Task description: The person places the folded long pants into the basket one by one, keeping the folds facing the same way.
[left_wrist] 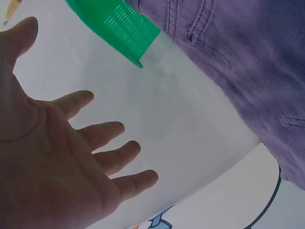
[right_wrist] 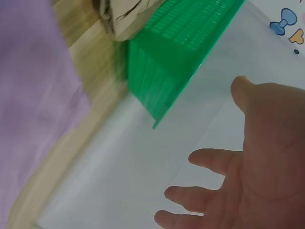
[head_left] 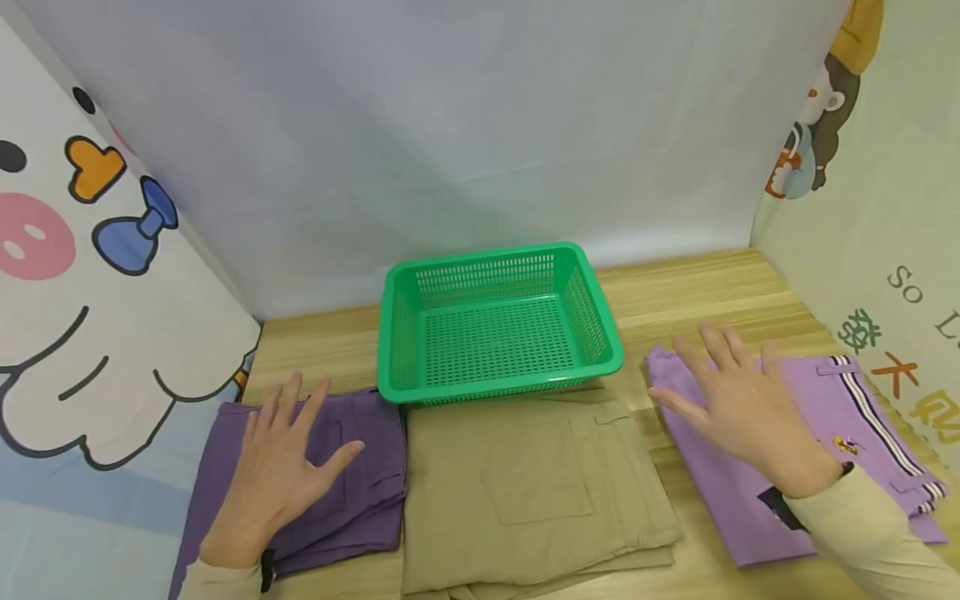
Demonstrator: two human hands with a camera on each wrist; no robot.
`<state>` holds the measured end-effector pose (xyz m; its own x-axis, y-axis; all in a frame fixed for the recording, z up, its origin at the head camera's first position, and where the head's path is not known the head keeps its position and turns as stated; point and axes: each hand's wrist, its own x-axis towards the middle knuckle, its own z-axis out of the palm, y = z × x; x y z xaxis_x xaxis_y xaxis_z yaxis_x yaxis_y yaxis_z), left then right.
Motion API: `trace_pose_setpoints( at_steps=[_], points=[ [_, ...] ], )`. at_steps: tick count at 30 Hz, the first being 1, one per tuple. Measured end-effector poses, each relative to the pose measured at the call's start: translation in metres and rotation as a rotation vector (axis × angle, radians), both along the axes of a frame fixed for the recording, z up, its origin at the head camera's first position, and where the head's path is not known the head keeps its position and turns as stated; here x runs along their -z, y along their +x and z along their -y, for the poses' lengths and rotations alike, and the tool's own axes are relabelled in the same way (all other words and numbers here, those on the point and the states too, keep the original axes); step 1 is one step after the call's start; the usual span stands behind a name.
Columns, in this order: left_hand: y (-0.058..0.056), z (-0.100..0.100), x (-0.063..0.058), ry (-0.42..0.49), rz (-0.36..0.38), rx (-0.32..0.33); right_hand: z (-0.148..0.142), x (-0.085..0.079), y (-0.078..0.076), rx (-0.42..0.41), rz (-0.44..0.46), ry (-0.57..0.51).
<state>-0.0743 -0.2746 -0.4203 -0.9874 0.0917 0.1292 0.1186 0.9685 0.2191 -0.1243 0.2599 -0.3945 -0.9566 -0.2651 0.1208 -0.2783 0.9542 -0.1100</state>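
Note:
My left hand (head_left: 277,467) hovers with spread fingers over folded dark purple trousers (head_left: 375,450) on the left of the table; in the left wrist view its palm holds nothing. On the right, my right hand (head_left: 738,400) is spread above a folded light purple garment (head_left: 757,517) with a striped waistband and a small embroidered logo. Its palm is bare too in the right wrist view. Between the hands lie folded khaki trousers (head_left: 525,492) with a back pocket facing up. Behind them stands a green plastic basket (head_left: 498,393) with nothing in it, its front edge overlapping the khaki waistband.
The wooden table (head_left: 690,287) ends at a white cloth backdrop (head_left: 450,125). Printed cartoon panels close in the left (head_left: 112,333) and right (head_left: 885,250) sides. Strips of bare wood show between the garments and on both sides of the basket.

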Motion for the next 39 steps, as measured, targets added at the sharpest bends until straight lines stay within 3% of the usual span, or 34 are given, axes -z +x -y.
trace_pose_setpoints(
  at_steps=[10,17,21,27,31,35,39],
  points=[
    [0.005,0.01,0.009,0.112,-0.054,-0.092,0.05,0.006,-0.004,-0.245,-0.136,-0.22],
    [0.005,0.021,0.02,0.225,-0.01,-0.222,0.104,0.012,-0.004,-0.474,-0.185,-0.359],
    [0.006,0.028,0.027,0.259,0.04,-0.294,0.131,0.019,-0.002,-0.577,-0.155,-0.354],
    [0.012,0.045,0.039,0.283,0.157,-0.419,0.164,0.027,0.002,-0.64,0.027,-0.349],
    [0.015,0.06,0.044,0.27,0.26,-0.439,0.187,0.034,0.005,-0.658,0.206,-0.425],
    [0.018,0.073,0.048,0.256,0.337,-0.449,0.208,0.042,0.008,-0.627,0.38,-0.549],
    [0.021,0.082,0.053,0.227,0.346,-0.514,0.224,0.047,0.008,-0.551,0.549,-0.68]
  ],
)
